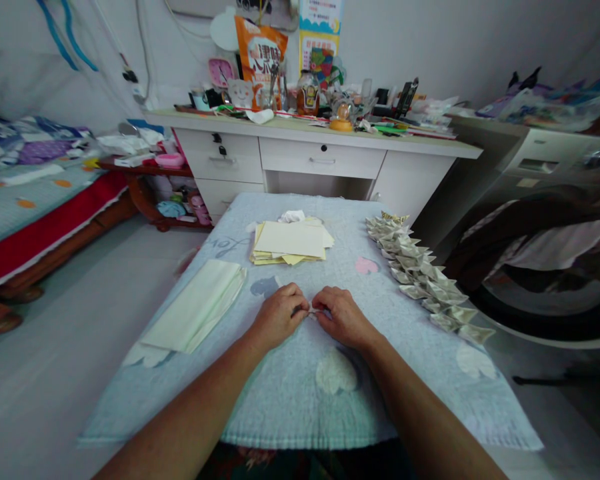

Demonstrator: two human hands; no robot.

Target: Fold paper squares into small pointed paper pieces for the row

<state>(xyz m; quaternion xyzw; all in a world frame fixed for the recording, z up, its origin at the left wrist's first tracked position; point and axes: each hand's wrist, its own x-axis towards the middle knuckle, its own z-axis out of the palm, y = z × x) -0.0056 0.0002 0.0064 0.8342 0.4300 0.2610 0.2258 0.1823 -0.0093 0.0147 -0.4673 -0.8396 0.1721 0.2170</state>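
My left hand (284, 315) and my right hand (343, 315) meet over the middle of the cloth-covered table. Both are closed in a pinch, fingertips almost touching, on a small pale piece of paper (313, 311). Fingers hide most of it, so its shape does not show. Beyond the hands lies a stack of cream and yellow paper sheets (293, 240). Long pale-green folded sheets (195, 310) rest to the left. On the right, several folded paper pieces with pointed tips (423, 277) stand in slanting rows.
A light blue patterned cloth (280, 407) covers the table. Crumpled white tissue (292, 216) lies behind the paper stack. Behind stands a white desk (323, 157) crowded with jars and packets. A bed (45, 193) is at left, a washing machine (545, 173) at right.
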